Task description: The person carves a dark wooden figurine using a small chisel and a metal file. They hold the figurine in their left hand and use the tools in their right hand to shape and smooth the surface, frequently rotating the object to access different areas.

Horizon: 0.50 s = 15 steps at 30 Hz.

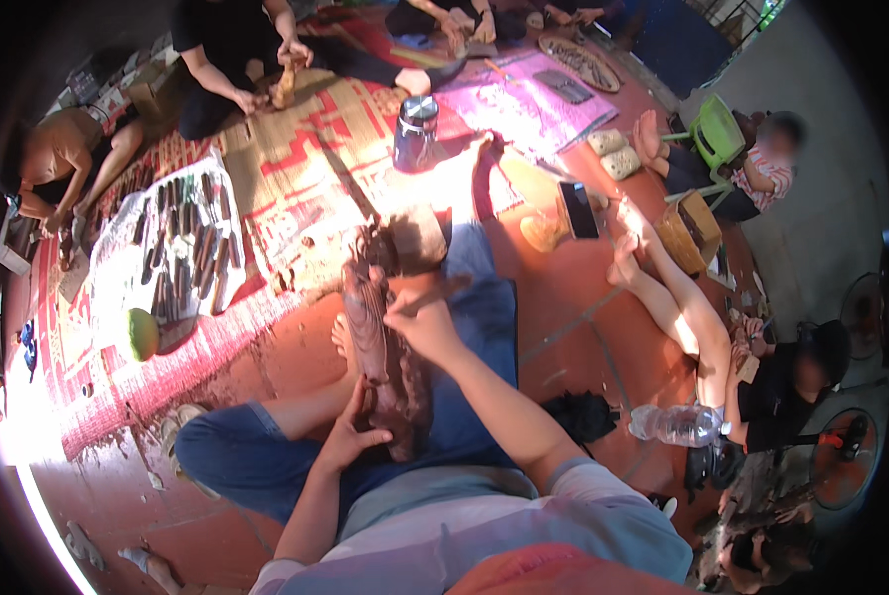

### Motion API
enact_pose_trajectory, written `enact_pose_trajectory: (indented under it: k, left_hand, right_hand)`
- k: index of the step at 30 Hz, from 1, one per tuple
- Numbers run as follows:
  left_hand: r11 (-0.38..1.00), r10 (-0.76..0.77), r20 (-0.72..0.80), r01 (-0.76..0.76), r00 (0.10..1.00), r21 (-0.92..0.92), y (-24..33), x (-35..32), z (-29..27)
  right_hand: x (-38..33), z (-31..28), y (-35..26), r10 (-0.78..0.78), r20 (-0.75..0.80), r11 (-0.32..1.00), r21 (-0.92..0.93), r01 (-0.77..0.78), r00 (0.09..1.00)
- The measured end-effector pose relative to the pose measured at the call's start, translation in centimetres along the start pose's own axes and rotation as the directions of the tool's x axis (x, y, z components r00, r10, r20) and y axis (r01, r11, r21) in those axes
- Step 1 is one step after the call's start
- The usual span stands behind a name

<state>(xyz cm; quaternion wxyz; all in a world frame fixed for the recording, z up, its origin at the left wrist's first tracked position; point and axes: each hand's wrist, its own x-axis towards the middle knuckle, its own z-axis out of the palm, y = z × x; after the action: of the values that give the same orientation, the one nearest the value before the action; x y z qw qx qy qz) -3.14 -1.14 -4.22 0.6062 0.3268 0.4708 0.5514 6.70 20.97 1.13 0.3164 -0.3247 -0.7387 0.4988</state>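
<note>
A dark reddish-brown wood carving (372,322), a long figure with fine grooved folds, leans upright between my crossed legs. My left hand (353,434) is closed around its lower part, thumb in front. At its upper right side, my right hand (424,322) is closed on a carving chisel (454,285) whose brown handle sticks out to the right; its tip is hidden or lost in glare. Just beyond the carving's top sits a brown wooden block (416,238).
Many wooden-handled tools (194,233) lie on a white cloth at left, beside a green fruit (142,334). A dark metal tumbler (416,132) stands ahead. To my right are a phone (578,209) and a plastic bottle (677,425). Several people sit around the mats.
</note>
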Motion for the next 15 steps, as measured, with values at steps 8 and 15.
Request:
enact_pose_trajectory:
  k: [8,15]
  left_hand:
    - [0.998,-0.059,-0.022,0.058,0.998,-0.03,1.2,-0.1,0.5]
    - [0.998,-0.037,-0.016,0.037,0.999,0.043,0.3,0.0,0.1]
  right_hand:
    - [-0.3,0.1,-0.4,0.092,0.039,0.996,-0.004,-0.092,0.995]
    - [1.0,-0.6,-0.6,0.06,0.019,0.998,-0.01,-0.06,0.998]
